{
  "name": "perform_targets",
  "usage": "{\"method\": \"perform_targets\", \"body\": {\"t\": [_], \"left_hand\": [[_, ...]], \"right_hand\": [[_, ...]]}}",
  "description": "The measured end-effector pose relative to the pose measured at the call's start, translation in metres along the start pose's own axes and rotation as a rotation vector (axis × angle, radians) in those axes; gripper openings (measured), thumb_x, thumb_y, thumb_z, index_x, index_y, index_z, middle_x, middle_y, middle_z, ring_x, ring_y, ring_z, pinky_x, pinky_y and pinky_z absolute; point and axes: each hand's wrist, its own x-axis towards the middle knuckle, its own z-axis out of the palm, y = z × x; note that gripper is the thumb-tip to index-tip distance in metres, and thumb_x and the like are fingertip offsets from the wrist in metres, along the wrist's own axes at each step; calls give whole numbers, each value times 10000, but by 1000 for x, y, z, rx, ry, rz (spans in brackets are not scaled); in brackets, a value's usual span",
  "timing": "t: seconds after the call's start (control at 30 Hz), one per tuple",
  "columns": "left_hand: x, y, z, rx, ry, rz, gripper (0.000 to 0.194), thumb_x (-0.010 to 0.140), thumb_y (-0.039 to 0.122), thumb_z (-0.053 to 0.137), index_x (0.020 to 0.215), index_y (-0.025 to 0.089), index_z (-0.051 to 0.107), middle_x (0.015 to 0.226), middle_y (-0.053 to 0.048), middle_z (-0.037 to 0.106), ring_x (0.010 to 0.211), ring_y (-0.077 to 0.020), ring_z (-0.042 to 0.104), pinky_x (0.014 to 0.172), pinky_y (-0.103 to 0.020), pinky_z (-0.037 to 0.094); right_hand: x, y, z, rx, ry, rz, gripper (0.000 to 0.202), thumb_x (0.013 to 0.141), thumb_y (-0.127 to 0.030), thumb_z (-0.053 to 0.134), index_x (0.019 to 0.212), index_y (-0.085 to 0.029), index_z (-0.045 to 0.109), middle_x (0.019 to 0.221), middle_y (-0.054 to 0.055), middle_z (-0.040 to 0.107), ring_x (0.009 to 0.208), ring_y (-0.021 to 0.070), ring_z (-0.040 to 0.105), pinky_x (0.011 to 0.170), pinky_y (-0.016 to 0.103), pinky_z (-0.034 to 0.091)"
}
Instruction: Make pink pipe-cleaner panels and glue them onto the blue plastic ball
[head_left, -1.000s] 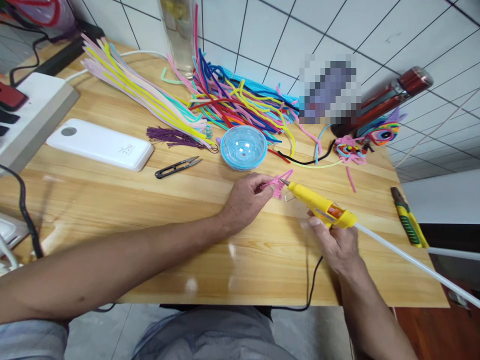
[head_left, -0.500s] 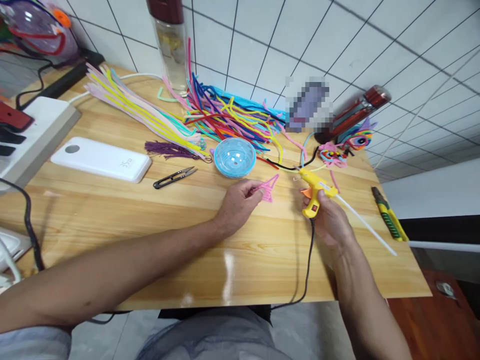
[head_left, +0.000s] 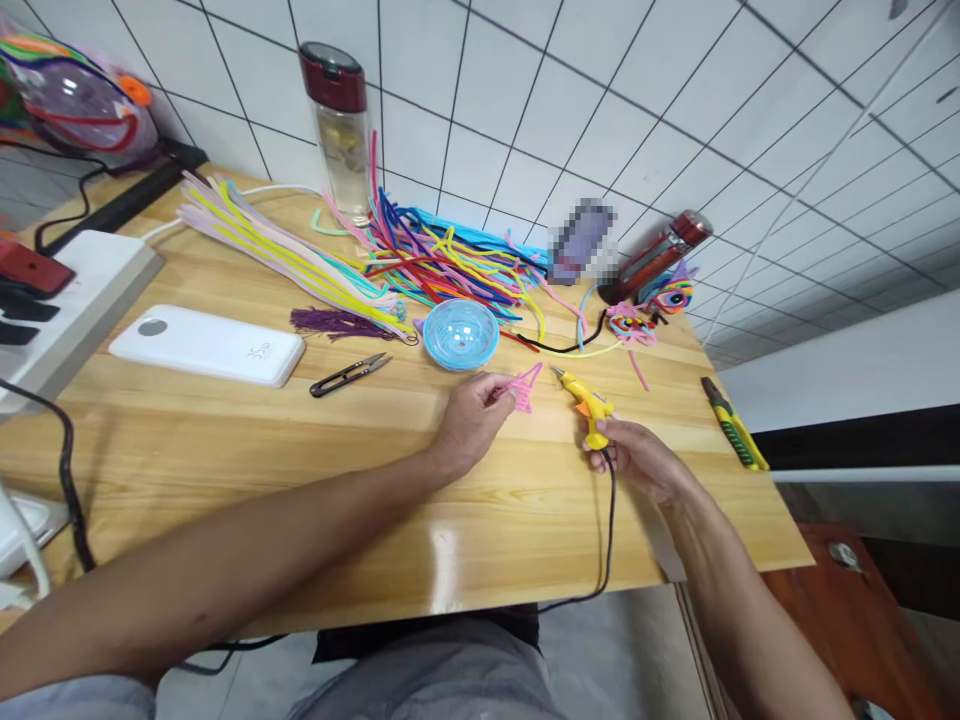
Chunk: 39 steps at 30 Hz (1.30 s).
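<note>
Between the fingertips of my left hand is a small pink piece of bent pipe cleaner, pinched just above the wooden table. My right hand grips a yellow hot glue gun by its handle, its metal nozzle pointing up and left towards the pink piece but apart from it. A black cord hangs from the handle. Just beyond my left hand sits a round light-blue bowl. Black thread snips lie to the left of that hand.
Behind the bowl spreads a heap of coloured pipe cleaners, beside a glass bottle. A purple tassel, a white power bank and a power strip occupy the left. Pliers, a red flask and pipe-cleaner figures stand right.
The glue gun has turned and moved left, bringing its nozzle nearer the pink piece. My left hand keeps its pinch almost in place. The camera view has shifted slightly.
</note>
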Motion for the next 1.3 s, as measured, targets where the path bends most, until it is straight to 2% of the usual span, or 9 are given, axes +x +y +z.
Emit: {"method": "perform_targets", "body": {"t": [0.17,0.23,0.3,0.43,0.57,0.67,0.8,1.0,1.3], "left_hand": [[0,1,1,-14,17,-1,197,892,283,664,945,169,816,789,-25,725,756,-167,620,694,-266,489],[-1,2,1,-13,17,-3,198,893,278,661,950,169,816,795,-28,731,759,-169,624,692,-267,488],[-1,2,1,-9,11,-1,207,895,275,651,954,167,817,805,-33,735,764,-170,627,692,-267,485],[0,0,2,-14,10,-15,211,884,282,652,952,162,812,811,-36,732,768,-170,627,696,-266,483],[0,0,2,-21,27,-38,216,880,295,656,952,163,811,810,-32,726,771,-169,628,715,-269,489],[0,2,2,-15,20,-43,226,890,309,652,956,169,817,810,-29,723,776,-169,631,727,-272,493],[-1,5,2,14,7,-45,228,897,310,646,972,174,812,797,-23,706,765,-168,617,732,-279,487],[-1,4,2,33,14,-34,213,899,290,635,952,170,803,810,-28,692,774,-169,602,760,-296,487],[-1,2,2,36,14,-26,185,903,259,635,953,177,793,830,-32,689,816,-174,610,781,-295,489]], "right_hand": [[-5,-7,2,-625,131,-64,527,805,-711,737,672,-215,617,610,21,649,544,162,582,563,299,448],[-6,-16,1,-917,208,-111,564,834,-737,670,604,-230,585,545,-2,581,536,159,533,554,294,373],[-7,-27,0,-1069,278,-177,542,845,-724,658,618,-233,633,551,-5,577,563,163,522,556,292,330],[7,-60,4,-969,327,-466,407,872,-612,662,782,-223,738,666,5,669,629,165,555,608,285,396],[54,-105,17,-886,396,-698,292,879,-471,666,880,-205,785,819,50,779,738,194,656,694,298,473],[100,-138,30,-944,479,-783,251,899,-368,656,970,-199,827,906,70,825,806,220,709,779,329,514],[154,-167,44,-1127,542,-775,274,918,-265,635,1065,-218,862,1067,87,855,974,261,756,866,349,533],[196,-176,54,-1270,554,-646,256,905,-249,667,1038,-250,885,1045,83,870,989,281,764,822,337,536],[204,-171,79,-1196,278,-898,256,935,-243,622,1017,-201,860,1031,66,857,905,225,746,811,300,502]]}}
